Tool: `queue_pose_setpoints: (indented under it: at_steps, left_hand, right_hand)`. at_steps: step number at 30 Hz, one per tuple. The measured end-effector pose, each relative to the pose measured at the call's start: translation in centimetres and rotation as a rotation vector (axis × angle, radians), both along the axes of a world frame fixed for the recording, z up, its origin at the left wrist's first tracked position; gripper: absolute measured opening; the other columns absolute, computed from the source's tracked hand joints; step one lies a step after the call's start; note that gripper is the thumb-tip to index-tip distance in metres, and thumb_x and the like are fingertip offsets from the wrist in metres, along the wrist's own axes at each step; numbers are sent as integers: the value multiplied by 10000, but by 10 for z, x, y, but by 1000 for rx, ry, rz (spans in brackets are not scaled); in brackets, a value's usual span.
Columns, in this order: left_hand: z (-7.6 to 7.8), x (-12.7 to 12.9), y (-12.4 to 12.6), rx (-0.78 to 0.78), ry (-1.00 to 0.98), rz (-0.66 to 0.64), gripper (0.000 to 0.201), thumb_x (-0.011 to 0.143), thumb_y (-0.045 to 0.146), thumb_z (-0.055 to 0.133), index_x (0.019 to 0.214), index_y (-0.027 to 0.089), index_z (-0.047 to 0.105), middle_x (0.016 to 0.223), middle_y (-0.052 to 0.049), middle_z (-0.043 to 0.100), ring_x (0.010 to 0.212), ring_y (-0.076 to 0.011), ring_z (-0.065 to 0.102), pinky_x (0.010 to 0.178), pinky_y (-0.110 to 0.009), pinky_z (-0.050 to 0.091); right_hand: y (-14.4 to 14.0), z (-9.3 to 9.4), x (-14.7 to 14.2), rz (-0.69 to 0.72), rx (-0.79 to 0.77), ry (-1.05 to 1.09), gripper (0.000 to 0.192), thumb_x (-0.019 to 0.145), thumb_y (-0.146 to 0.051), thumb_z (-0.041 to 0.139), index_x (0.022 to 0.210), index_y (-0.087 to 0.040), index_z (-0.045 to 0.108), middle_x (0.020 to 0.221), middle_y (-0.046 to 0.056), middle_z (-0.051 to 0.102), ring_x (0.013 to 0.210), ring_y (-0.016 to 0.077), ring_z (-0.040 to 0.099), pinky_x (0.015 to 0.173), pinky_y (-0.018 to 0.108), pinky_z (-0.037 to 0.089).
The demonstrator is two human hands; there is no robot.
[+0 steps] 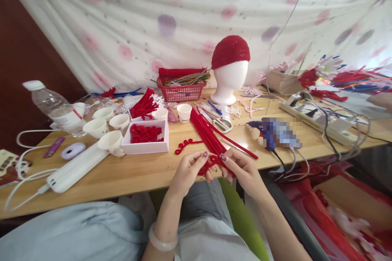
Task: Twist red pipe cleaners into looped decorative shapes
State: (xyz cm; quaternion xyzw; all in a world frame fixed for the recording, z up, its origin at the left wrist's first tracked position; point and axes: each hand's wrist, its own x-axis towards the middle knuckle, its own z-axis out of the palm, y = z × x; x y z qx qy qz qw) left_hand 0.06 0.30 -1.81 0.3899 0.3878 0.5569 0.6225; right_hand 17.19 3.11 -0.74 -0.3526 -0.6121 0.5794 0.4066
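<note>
Between my two hands, at the front edge of the table, is a red pipe cleaner (212, 160) bent into small loops. My left hand (192, 169) pinches its left part between thumb and fingers. On its right part my right hand (240, 167) closes in the same way. Just beyond them lies a bundle of straight red pipe cleaners (206, 130). To the left of the bundle rests another red pipe cleaner (183, 144), curled into several loops at one end. A white box (147, 148) with red curled pieces stands farther left.
White paper cups (110, 143), a plastic bottle (61, 110) and a white power strip (76, 167) stand at left. Scissors (225, 125), a blue glue gun (266, 130) and a cabled socket strip (318, 120) lie at right. Behind are a red basket (182, 93) and a white mannequin head (229, 77).
</note>
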Motion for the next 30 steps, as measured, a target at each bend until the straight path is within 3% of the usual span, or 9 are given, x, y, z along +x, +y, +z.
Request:
queue_pose_setpoints:
  at_steps: [4, 9, 15, 20, 23, 27, 30]
  left_hand:
    - [-3, -5, 1, 3, -13, -4, 559, 848, 658, 593, 975, 125, 707, 708, -49, 718, 470, -124, 610, 498, -261, 498]
    - [2, -5, 1, 9, 56, 11, 450, 666, 525, 843, 825, 129, 697, 680, -21, 705, 493, -112, 601, 523, -253, 509]
    - [2, -4, 2, -2, 100, 67, 401, 692, 490, 818, 791, 130, 672, 609, 1, 675, 458, -100, 582, 474, -227, 493]
    - [-1, -5, 3, 1, 117, 88, 381, 740, 488, 767, 818, 134, 648, 591, 7, 666, 443, -97, 575, 468, -221, 483]
    - [-1, -7, 3, 6, 137, 77, 377, 767, 491, 739, 866, 141, 642, 555, 25, 643, 426, -99, 560, 455, -218, 464]
    - [-1, -6, 2, 23, 178, 52, 401, 763, 477, 756, 981, 155, 659, 604, 24, 668, 448, -110, 578, 471, -226, 469]
    - [-3, -2, 2, 22, 209, 62, 384, 773, 520, 738, 895, 165, 658, 644, 24, 663, 451, -102, 578, 451, -216, 444]
  right_hand:
    - [3, -1, -2, -50, -14, 22, 400, 856, -566, 684, 736, -197, 589, 626, 23, 676, 470, 123, 563, 440, 233, 437]
    - [7, -5, -5, -99, -41, 72, 420, 827, -589, 703, 740, -188, 617, 648, 33, 680, 504, 136, 583, 462, 242, 461]
    - [8, -8, -6, -20, -218, 136, 476, 871, -646, 610, 844, -172, 624, 678, 40, 680, 542, 140, 597, 493, 246, 464]
    - [8, -7, -4, 107, -85, -16, 411, 792, -564, 753, 794, -178, 612, 658, 6, 675, 498, 107, 567, 517, 243, 491]
    - [9, -10, 0, 65, -38, -117, 429, 835, -601, 686, 843, -174, 650, 725, 45, 717, 528, 133, 611, 525, 258, 511]
    - [8, -12, 5, 24, 136, -276, 373, 952, -533, 551, 870, -194, 683, 734, 47, 712, 591, 171, 648, 562, 279, 517]
    - [4, -8, 4, 83, 259, -396, 320, 989, -422, 522, 831, -202, 693, 703, 34, 699, 619, 184, 655, 595, 289, 515]
